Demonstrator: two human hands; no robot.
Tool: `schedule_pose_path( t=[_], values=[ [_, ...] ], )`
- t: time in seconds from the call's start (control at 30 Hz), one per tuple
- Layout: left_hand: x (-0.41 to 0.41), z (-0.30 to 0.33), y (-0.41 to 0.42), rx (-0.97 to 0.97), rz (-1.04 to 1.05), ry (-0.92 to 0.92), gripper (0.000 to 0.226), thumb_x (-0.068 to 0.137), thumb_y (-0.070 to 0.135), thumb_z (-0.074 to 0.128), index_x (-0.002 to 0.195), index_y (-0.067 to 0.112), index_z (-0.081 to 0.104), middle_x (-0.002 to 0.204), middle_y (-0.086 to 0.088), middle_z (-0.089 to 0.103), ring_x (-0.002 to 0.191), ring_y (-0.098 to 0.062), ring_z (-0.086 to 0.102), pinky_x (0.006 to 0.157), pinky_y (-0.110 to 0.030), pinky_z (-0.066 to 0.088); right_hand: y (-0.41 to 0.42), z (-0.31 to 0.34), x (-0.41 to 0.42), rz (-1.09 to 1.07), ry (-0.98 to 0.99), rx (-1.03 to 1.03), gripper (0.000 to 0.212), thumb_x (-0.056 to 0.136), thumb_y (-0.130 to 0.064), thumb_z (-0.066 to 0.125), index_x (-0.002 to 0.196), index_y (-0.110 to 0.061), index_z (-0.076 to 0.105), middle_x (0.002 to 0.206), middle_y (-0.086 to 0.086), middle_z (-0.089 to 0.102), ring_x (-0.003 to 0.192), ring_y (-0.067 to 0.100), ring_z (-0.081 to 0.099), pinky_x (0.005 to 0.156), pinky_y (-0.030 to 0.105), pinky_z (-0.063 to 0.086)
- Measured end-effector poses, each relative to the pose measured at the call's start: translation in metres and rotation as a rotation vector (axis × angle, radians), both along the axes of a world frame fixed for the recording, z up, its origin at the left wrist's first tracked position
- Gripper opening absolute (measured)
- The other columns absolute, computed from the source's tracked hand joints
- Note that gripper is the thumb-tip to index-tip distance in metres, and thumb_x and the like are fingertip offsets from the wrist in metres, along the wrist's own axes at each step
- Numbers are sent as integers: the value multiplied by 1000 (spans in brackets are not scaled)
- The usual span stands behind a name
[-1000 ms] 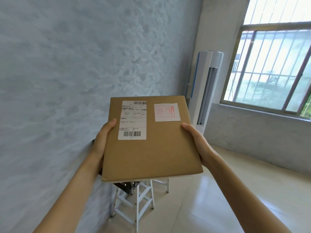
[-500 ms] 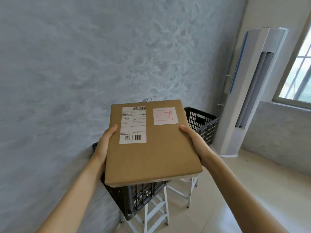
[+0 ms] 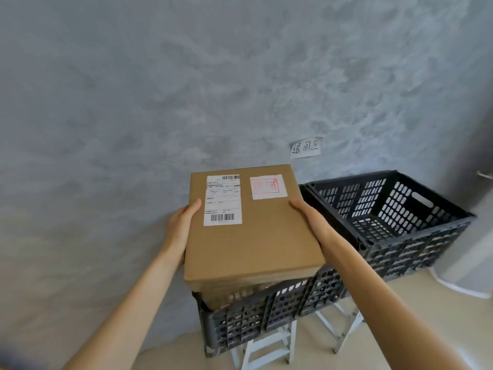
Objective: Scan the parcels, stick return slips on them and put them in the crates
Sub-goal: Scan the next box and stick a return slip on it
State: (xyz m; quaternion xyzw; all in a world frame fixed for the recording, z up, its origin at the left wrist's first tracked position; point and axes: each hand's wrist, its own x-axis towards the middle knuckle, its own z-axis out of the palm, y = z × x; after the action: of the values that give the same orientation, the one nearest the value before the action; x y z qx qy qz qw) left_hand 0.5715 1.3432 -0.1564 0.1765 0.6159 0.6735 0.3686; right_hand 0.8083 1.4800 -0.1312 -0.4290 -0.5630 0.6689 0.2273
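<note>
While the left hand [image 3: 181, 222] and right hand [image 3: 310, 218] grip the flat parcel [image 3: 253, 233] by its sides, the near crate [image 3: 266, 311] lies directly beneath it.

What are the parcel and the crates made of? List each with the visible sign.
Parcel: looks like brown cardboard, matte, with a layered edge at its near side.
Crates: likely moulded dark grey plastic, slightly glossy, the walls a regular perforated lattice with a handle slot.
</note>
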Motion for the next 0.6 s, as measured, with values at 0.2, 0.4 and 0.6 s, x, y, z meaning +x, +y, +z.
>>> schedule_pose_path(
  t=[0.2, 0.4, 0.6],
  values=[
    [-26, -60, 45, -109, 54, 2, 31, 91, 39, 63, 107, 13, 69, 96, -11, 74, 80, -27, 71, 67, -34, 56, 63, -56, -35, 53, -69, -37, 38, 96, -48, 48, 116, -19, 64, 107, 12, 72, 93, 29, 68, 87, 43, 54],
    [-32, -101, 64, -296, 148, 180, 32, 92, 45, 59, 105, 18, 69, 91, -1, 74, 82, -19, 70, 66, -32, 53, 105, -115, -55, 63, -127, -152, 54, 85, -54, 61, 122, -15, 59, 109, 12, 71, 96, 30, 69, 89, 44, 55],
    [-30, -108, 78, -568, 112, 576, 34, 98, 49, 45, 85, 26, 66, 72, 6, 70, 67, -14, 65, 57, -28, 47, 135, -154, -66, 102, -150, -238, 53, 85, -55, 61, 123, -19, 56, 107, 9, 72, 97, 29, 70, 83, 42, 56]
  ],
)
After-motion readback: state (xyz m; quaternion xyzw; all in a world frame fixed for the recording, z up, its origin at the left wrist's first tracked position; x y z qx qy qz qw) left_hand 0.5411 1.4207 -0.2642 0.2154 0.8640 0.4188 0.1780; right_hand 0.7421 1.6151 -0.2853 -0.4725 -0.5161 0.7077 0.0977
